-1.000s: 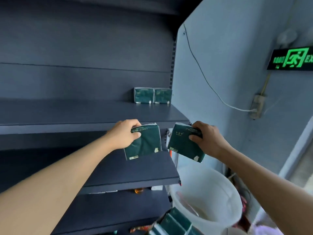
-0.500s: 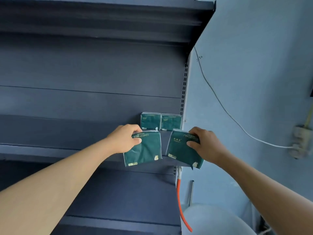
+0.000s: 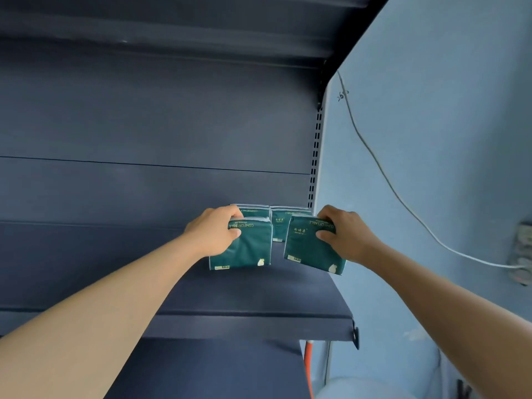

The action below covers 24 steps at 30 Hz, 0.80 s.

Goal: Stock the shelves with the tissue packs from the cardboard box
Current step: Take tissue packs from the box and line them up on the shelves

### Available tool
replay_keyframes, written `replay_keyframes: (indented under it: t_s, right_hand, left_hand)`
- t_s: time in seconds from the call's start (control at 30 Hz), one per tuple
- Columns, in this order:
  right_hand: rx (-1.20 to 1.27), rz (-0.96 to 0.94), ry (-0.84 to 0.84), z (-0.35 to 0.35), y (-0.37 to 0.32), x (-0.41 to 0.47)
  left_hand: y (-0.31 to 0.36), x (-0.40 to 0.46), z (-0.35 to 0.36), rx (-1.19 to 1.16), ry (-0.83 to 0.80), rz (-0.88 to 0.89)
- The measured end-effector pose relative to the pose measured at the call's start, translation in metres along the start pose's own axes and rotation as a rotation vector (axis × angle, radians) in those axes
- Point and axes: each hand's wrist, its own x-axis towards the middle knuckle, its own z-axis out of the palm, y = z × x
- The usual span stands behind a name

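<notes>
Two dark-green plastic-wrapped tissue packs (image 3: 247,249), one clasped in the left hand (image 3: 214,233) and one in the right hand (image 3: 344,236), are held over the dark-blue metal shelf (image 3: 259,298) before two shelved rear packs (image 3: 277,218); setting down in front is judged next.

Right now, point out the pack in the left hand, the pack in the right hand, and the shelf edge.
Left-hand tissue pack (image 3: 247,249), head view, middle of its green front face.
Right-hand tissue pack (image 3: 309,249), head view, centre of its front face.
Shelf (image 3: 259,325), head view, on its front lip.

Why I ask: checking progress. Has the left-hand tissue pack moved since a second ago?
Yes. The left-hand tissue pack went up from the lower shelf level onto the shelf, toward the two stocked packs.
</notes>
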Motion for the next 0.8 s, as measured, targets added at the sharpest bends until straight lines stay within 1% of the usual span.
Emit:
replay_keyframes:
  t_s: [0.27, 0.43, 0.57, 0.67, 0.73, 0.8]
  right_hand:
    - [-0.044, -0.049, -0.001, 0.043, 0.018, 0.076]
    - [-0.045, -0.093, -0.011, 0.069, 0.022, 0.111]
    - [-0.067, -0.07, 0.007, 0.091, 0.029, 0.119]
    - [-0.084, -0.074, 0.11, 0.104, 0.034, 0.116]
    - [-0.089, -0.05, 0.156, 0.107, 0.037, 0.112]
    - [-0.113, 0.007, 0.128, 0.109, 0.039, 0.109]
  left_hand:
    - [-0.016, 0.067, 0.042, 0.021, 0.059, -0.041]
    - [-0.027, 0.094, 0.063, 0.013, 0.055, -0.038]
    - [-0.036, 0.103, 0.084, -0.06, 0.125, -0.064]
    - [-0.04, 0.1, 0.095, -0.117, 0.2, -0.081]
    - [-0.043, 0.098, 0.098, -0.123, 0.192, -0.104]
    - [-0.045, 0.098, 0.099, -0.108, 0.142, -0.147]
